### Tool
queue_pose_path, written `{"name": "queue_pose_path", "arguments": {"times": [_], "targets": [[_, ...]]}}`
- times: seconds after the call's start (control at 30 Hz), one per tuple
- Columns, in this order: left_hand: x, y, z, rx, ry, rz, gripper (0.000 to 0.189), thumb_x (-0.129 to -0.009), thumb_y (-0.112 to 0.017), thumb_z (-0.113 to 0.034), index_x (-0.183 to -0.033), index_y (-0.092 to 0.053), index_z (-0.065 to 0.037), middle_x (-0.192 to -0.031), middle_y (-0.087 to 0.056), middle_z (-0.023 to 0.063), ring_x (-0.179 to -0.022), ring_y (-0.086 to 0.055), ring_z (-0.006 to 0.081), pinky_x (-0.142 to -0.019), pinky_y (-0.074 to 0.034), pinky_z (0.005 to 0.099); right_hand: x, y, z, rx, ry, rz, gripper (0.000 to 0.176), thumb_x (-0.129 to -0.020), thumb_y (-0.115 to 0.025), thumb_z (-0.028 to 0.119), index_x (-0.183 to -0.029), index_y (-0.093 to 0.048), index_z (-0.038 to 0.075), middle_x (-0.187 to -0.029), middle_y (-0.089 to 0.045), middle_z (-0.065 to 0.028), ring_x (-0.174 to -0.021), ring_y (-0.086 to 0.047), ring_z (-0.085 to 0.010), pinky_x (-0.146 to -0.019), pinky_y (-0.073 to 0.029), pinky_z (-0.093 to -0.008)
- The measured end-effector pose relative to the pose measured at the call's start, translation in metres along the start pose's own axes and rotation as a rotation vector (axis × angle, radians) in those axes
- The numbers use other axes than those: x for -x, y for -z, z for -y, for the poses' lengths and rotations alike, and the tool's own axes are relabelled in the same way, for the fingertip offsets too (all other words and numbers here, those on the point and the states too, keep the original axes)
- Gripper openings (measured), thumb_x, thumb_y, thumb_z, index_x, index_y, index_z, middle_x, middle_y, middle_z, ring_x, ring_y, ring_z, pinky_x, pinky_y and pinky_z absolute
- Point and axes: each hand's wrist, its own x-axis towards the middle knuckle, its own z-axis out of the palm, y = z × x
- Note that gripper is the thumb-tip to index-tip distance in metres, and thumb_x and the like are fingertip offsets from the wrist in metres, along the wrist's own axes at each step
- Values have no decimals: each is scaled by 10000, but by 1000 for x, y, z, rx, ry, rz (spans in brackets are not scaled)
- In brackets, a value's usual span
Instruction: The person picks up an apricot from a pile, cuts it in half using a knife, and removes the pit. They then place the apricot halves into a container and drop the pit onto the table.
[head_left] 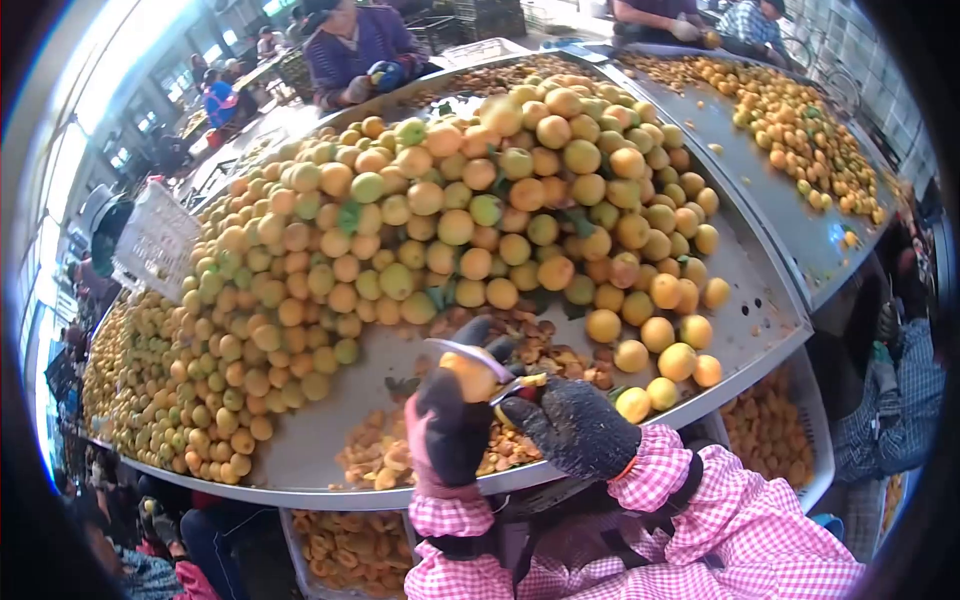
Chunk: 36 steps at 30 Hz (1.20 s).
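My left hand [452, 420], in a black and pink glove, is closed around an orange apricot [468, 376] over the near edge of the table. A pale purple band curves beside the fruit. My right hand [575, 430], in a dark knitted glove, grips a small knife [516, 388] whose blade points toward the apricot; most of its handle is hidden by the fingers. Beneath both hands lie cut apricot pieces [375, 450]. A large heap of whole apricots [455, 228] rises just beyond them.
A metal-rimmed table [290, 455] carries the heap. Crates of apricot pieces [350, 550] sit below its edge, with another crate [822, 425] at right. A white basket [160, 240] stands at left. Across the table works a person in purple [360, 50]. A second table [720, 150] holds more apricots.
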Motion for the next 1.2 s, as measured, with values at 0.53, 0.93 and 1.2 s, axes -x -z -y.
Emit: {"name": "queue_pose_path", "arguments": {"times": [0.53, 0.93, 1.2], "targets": [[-12, -1, 69, -769, -17, -420, 443, -809, -671, -402, -1017, -547, -30, -853, -649, 210, -832, -636, 368, -715, -488, 434, 8, 5, -63, 464, 117, -4, 287, -933, -533, 283, -1047, -609, 31, -891, -654, -205, -732, -623, -374, -603, -471, -441], [21, -2, 10, -685, 34, -326, 742, -710, -703, -537, -1080, -541, 84, -852, -640, 235, -853, -633, 350, -760, -500, 395, -48, -150, -21, -716, -356, -980, 539, -868, -588, 97, -1366, -389, 43, -1202, -567, -160, -1039, -595, -225, -799, -518, -325], [35, 20, 24, -791, 110, -217, 447, -834, -684, -288, -1173, -522, -46, -1027, -613, 142, -950, -598, 271, -829, -466, 357, -10, -79, -113, -325, -112, -36, 298, -907, -545, 103, -1193, -543, 24, -1087, -618, -154, -915, -627, -249, -762, -508, -363]]}}
